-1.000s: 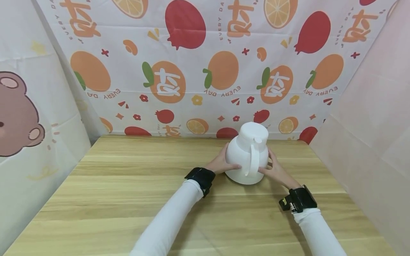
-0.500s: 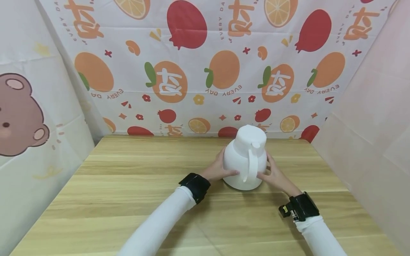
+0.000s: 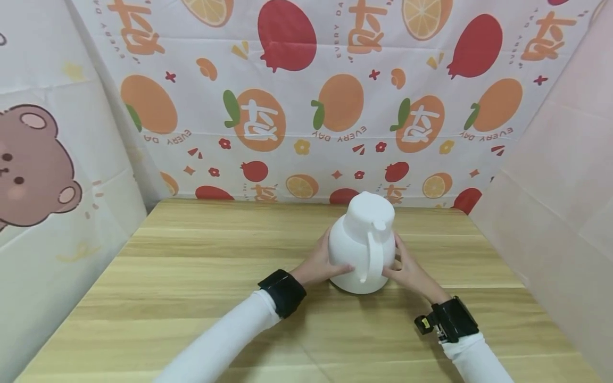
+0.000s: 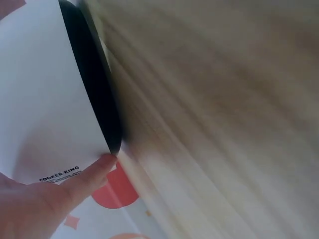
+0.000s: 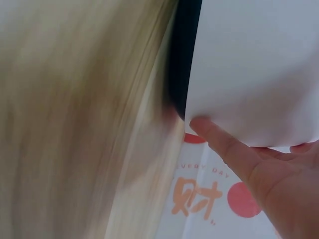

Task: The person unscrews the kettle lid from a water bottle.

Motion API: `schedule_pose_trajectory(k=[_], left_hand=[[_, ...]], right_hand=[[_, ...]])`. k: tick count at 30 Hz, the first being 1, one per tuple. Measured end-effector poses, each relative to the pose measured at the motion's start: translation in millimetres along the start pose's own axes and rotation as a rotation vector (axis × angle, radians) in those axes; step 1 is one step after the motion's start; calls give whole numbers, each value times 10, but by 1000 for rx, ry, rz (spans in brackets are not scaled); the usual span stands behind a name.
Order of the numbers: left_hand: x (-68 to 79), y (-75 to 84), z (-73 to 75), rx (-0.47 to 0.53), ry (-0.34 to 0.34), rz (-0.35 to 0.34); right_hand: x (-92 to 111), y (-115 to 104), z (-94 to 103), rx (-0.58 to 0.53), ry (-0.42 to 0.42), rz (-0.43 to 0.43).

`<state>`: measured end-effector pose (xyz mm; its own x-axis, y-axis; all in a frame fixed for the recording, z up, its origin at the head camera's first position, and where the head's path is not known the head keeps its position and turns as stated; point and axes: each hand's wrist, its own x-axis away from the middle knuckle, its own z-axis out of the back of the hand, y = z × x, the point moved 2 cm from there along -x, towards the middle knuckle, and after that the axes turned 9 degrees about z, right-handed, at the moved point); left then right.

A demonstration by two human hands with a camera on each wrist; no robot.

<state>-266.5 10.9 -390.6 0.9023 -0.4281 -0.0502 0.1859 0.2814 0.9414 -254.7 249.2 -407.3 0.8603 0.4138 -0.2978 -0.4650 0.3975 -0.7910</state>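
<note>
As two hands cup it from either side, a white jug (image 3: 347,250) sits roughly upright on or just above the wood-grain table (image 3: 215,255), right of centre and toward the back, where a fruit-print cloth (image 3: 297,122) hangs. The left hand (image 3: 322,264) curls round one flank, its thumb laid across the front, short of the handle (image 3: 375,260); the right hand (image 3: 411,272) grips the other flank, thumb tip close beside the handle, though whether it touches cannot be told. The fingers on the far side are partly hidden. The handle faces the person, and the lid (image 3: 371,208) is in place on top

Close-ups from the wrists show a dark base (image 4: 94,74) and, near the left hand, the lettering COOKER KING (image 4: 59,174), with a fingertip of each hand low on the body near the base's edge. Whether the base rests on the wood or just clears it is unclear

The step in hand looks to be a two-handed hold for shifting or placing the jug. Any next move would seem to call for even pressure from both sides, the base kept level, and a release only once it bears fully on the table
</note>
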Motion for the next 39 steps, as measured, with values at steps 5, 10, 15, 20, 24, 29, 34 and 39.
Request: schedule_pose_trajectory(k=[5, 10, 15, 20, 24, 29, 34, 39], left_hand=[[37, -158, 8, -36, 36, -22], [156, -191, 44, -55, 55, 23], [307, -178, 87, -37, 71, 30], [461, -196, 128, -39, 114, 63], [578, -209, 163, -27, 143, 69], [721, -210, 221, -19, 150, 83], [821, -214, 286, -21, 157, 113], [910, -231, 346, -60, 184, 128]], right_hand=[[36, -91, -83, -5, -20, -13], [51, -160, -163, -13, -34, -5], [58, -225, -253, -32, -55, -13], [67, -290, -352, -52, -65, -28], [76, -358, -433, -74, -77, -32], [72, -448, -529, -88, -86, -17], [62, -501, -613, -86, -90, -9], [50, -533, -697, -103, -95, -13]])
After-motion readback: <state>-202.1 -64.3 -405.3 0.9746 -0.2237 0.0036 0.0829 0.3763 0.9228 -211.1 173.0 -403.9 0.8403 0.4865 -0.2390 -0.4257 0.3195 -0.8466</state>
